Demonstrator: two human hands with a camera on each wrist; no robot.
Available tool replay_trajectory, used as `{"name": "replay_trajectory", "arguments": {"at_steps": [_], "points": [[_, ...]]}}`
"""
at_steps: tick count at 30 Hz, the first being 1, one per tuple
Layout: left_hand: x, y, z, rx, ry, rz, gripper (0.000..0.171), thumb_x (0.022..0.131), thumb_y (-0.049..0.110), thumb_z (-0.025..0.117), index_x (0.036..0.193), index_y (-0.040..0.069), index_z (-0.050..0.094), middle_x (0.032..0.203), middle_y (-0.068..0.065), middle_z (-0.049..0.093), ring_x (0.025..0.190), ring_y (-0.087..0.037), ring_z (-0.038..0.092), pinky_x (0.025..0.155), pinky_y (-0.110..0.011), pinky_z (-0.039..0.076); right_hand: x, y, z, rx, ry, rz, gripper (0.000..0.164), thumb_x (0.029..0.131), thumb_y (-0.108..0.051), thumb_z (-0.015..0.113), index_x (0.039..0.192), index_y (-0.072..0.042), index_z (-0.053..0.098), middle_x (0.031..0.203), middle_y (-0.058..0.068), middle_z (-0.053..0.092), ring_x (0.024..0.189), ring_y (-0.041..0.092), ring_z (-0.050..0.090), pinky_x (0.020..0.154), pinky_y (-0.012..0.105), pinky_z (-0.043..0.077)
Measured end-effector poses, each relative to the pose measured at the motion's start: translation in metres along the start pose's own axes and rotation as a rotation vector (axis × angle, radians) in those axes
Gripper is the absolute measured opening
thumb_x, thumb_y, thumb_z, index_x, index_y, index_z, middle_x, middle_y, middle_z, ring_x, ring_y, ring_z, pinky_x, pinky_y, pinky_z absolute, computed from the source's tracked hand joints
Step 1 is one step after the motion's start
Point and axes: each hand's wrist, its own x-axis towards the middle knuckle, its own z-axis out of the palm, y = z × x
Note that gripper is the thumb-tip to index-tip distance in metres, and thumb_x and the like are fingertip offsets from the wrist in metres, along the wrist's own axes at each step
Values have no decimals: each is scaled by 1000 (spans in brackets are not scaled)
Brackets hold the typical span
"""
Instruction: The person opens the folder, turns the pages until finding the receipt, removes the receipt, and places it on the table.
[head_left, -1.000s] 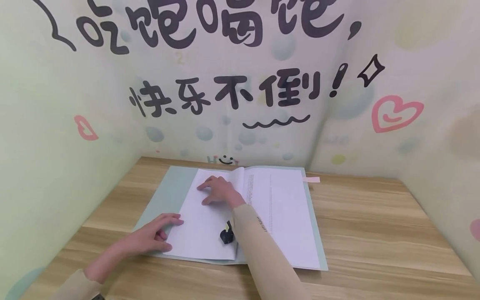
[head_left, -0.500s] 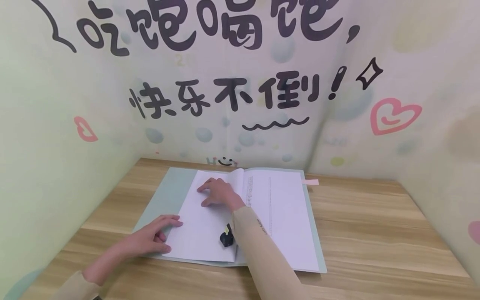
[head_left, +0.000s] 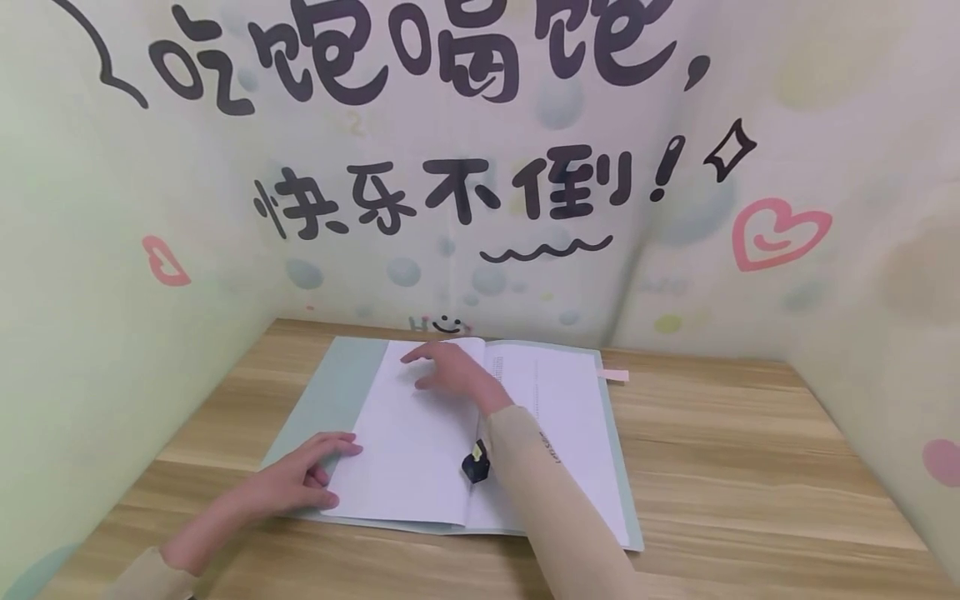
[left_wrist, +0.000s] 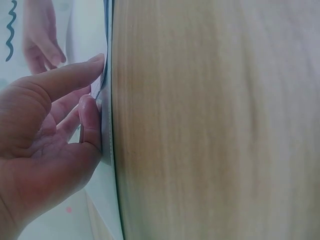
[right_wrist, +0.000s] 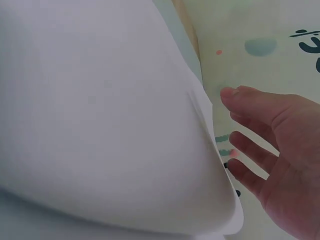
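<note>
A folder with a light blue cover lies open on the wooden table, with white sheets inside. Its left page looks blank; the right page carries faint printed lines. My left hand rests at the lower left of the blank page, fingers loosely bent, and in the left wrist view its thumb touches the sheets' edge. My right hand is over the top of the left page, fingers spread and holding nothing. In the right wrist view, the page bulges near the spine, apart from the fingertips.
A pink tab sticks out from the folder's right side. Wooden tabletop extends to the right. Behind and at both sides stands a pale wall covering with large black lettering. A small black device sits at my right wrist.
My right hand has lifted off the left page and shifted slightly right and toward the back. The left hand stays put at the page's edge.
</note>
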Motion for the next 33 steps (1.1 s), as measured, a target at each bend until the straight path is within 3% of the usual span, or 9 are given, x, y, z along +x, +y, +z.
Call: {"name": "replay_trajectory", "arguments": {"at_steps": [6,12,16,23,33], "points": [[1,4,0,-13,3,-8,64,82,16,77,137,0,49,151,-31,29,84,-5,50,74,-18,47,-15,16,-20,53,69,22,44,91,-15,71,134,-19,61,142,-1,58,138,19,46,117,37,36],[0,5,2,-2,-1,-7,64,83,17,76,138,0,49,151,-31,29,85,-5,50,75,-18,47,-41,50,-36,139,182,41,45,90,-16,71,133,-20,62,149,-1,52,147,25,36,122,44,27],[-1,6,1,3,7,-4,64,83,17,76,138,0,49,150,-31,30,85,-5,51,74,-18,47,-60,71,-47,175,252,49,45,90,-13,71,134,-17,61,145,0,56,141,23,44,119,45,32],[-2,6,0,11,11,-4,64,83,17,76,138,0,49,150,-31,30,85,-4,51,75,-18,47,-93,98,-63,169,351,110,51,89,-13,71,137,-10,57,143,10,57,132,36,50,110,54,41],[-2,6,2,-6,13,16,64,82,15,76,137,-2,49,149,-33,30,83,-3,50,73,-17,47,-135,130,-71,131,364,229,58,88,-14,72,142,-10,51,145,16,51,132,41,46,107,57,40]]}}
